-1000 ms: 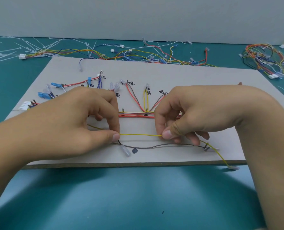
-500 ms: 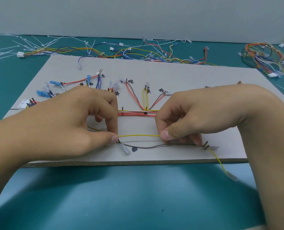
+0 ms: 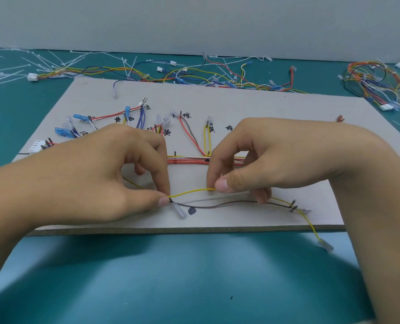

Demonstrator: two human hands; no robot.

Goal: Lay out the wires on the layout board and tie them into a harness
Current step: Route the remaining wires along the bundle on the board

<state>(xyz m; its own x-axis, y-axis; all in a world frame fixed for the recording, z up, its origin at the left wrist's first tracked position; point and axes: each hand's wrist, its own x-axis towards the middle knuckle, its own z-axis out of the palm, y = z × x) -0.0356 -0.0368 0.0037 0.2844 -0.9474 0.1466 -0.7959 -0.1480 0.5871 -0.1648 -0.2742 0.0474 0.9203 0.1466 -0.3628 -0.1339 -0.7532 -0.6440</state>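
While pinched at two spots, yellow wire (image 3: 189, 191): arcs just above the layout board (image 3: 276, 108) between both hands, passes under the right hand, runs past the twin pegs (image 3: 293, 205) and drops off the front edge, ending in a clear terminal (image 3: 325, 246) over the teal mat (image 3: 147, 277).
Left hand (image 3: 105, 174): pinches the yellow wire between thumb and forefinger, close to the left end of the brown wire; remaining fingers curled under.
Right hand (image 3: 264, 160): pinches the same wire between thumb and forefinger, with a lower finger reaching down to the brown wire.
Brown wire (image 3: 217, 205): lies on the board just in front of the yellow one, from a clear sleeve (image 3: 179, 210) to the twin pegs.
Red bundle (image 3: 189, 161): stretches across the board behind the hands, fanning out to handwritten labels.
White connector (image 3: 36, 146): sits at the board's left edge, near blue terminals (image 3: 62, 132).
Loose wires (image 3: 194, 76): scattered on the mat behind the board, beside white cable ties (image 3: 5, 71).
Harness pile (image 3: 376, 83): heaped at far right.
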